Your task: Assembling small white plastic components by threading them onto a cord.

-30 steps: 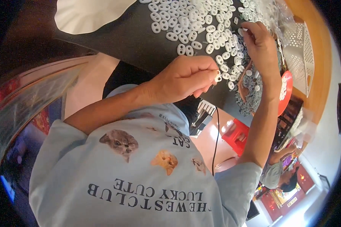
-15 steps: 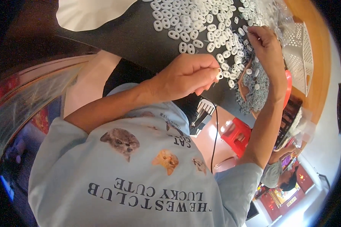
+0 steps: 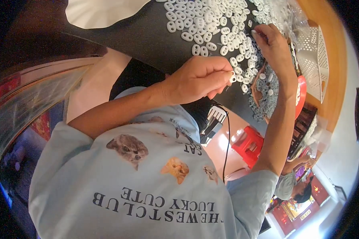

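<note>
My left hand (image 3: 199, 81) is closed in a pinch, holding a small white oval plastic piece with two holes (image 3: 233, 79) at its thumb and fingertip. Many like it, white two-hole ovals (image 3: 199, 24), lie spread over the dark table (image 3: 119, 42) just beyond. My right hand (image 3: 272, 46) is over the far right of the spread, its thumb and fingers curled together; whatever is between the tips is too small to make out. Below its wrist lies a heap of fine grey-blue bits (image 3: 261, 97), with a few white pieces on top.
A white wavy-edged dish (image 3: 103, 14) stands at the far left. A white perforated basket (image 3: 313, 63), clear plastic bags (image 3: 297, 20) and a red round object (image 3: 302, 93) are on the right. A red stool (image 3: 249, 145) is below, beside a black cable (image 3: 228, 139). Another person (image 3: 291, 185) sits lower right.
My right hand has shifted slightly left and up, with its fingertips drawn in. My left hand keeps its pinch on the white piece, almost still. The view has shifted a little.
</note>
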`<state>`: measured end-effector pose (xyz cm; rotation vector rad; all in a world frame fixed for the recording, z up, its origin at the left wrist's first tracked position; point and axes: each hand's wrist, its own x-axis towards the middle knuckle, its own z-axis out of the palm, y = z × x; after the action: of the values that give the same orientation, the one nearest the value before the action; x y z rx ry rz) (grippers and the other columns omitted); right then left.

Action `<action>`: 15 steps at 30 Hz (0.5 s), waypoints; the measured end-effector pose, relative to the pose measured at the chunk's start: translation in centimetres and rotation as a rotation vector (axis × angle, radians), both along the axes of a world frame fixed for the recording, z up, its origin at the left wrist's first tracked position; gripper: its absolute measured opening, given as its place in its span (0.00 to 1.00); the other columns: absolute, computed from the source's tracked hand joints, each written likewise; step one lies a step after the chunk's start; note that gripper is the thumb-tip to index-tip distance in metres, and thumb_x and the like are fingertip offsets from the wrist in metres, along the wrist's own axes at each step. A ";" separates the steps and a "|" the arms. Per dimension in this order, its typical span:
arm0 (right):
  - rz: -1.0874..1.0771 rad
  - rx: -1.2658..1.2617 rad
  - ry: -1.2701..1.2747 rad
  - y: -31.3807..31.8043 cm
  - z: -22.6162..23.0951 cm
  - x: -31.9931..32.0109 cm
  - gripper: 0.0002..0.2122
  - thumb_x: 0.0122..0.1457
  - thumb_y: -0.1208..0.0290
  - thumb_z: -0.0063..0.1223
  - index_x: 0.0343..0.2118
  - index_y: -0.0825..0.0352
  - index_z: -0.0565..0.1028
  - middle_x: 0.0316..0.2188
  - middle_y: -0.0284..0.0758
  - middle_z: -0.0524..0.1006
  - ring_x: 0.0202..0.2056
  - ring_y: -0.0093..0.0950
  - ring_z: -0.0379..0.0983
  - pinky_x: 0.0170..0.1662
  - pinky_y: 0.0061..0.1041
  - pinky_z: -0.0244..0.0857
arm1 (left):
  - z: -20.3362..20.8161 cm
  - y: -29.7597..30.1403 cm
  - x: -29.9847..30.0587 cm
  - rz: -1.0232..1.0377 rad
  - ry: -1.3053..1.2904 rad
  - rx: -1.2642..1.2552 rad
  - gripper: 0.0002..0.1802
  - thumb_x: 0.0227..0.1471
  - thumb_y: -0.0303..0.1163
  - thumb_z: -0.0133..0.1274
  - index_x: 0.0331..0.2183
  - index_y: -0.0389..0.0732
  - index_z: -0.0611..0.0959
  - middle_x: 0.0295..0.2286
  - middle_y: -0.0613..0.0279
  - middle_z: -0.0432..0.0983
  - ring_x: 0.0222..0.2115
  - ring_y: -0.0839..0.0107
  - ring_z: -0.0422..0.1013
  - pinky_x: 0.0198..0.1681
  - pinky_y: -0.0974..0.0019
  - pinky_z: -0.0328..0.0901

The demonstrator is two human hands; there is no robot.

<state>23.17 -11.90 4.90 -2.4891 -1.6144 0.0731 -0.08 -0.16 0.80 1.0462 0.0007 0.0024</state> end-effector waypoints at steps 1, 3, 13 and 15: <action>-0.006 -0.014 -0.025 0.0 0.1 -0.1 0.08 0.56 0.72 0.53 0.36 0.70 0.74 0.30 0.41 0.75 0.30 0.32 0.73 0.36 0.27 0.65 | 0.0 0.0 0.0 -0.003 -0.005 -0.001 0.11 0.60 0.33 0.42 0.30 0.37 0.75 0.17 0.71 0.66 0.17 0.84 0.63 0.20 0.78 0.57; -0.011 0.058 0.013 0.0 0.2 -0.5 0.08 0.56 0.72 0.53 0.36 0.70 0.74 0.28 0.39 0.75 0.29 0.28 0.71 0.34 0.25 0.64 | 0.0 0.0 0.0 -0.007 -0.010 -0.003 0.11 0.60 0.33 0.42 0.30 0.37 0.75 0.17 0.71 0.66 0.17 0.84 0.63 0.20 0.78 0.57; -0.368 0.157 0.896 -1.9 3.6 -9.9 0.04 0.57 0.76 0.53 0.34 0.70 0.74 0.25 0.24 0.72 0.27 0.12 0.63 0.31 0.14 0.60 | -0.2 0.2 0.0 0.012 0.014 -0.079 0.11 0.59 0.33 0.42 0.31 0.36 0.75 0.18 0.68 0.68 0.17 0.81 0.64 0.19 0.76 0.58; -0.315 0.260 0.963 -1.7 2.1 -11.3 0.06 0.57 0.77 0.54 0.36 0.70 0.73 0.27 0.24 0.72 0.28 0.12 0.65 0.32 0.13 0.60 | -0.3 0.3 0.1 0.012 0.011 -0.112 0.12 0.59 0.33 0.42 0.31 0.36 0.75 0.19 0.67 0.68 0.17 0.80 0.64 0.20 0.75 0.58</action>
<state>11.84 -13.58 7.02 -1.9528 -0.7651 0.8103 0.03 0.10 0.47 0.9339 0.0168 0.0074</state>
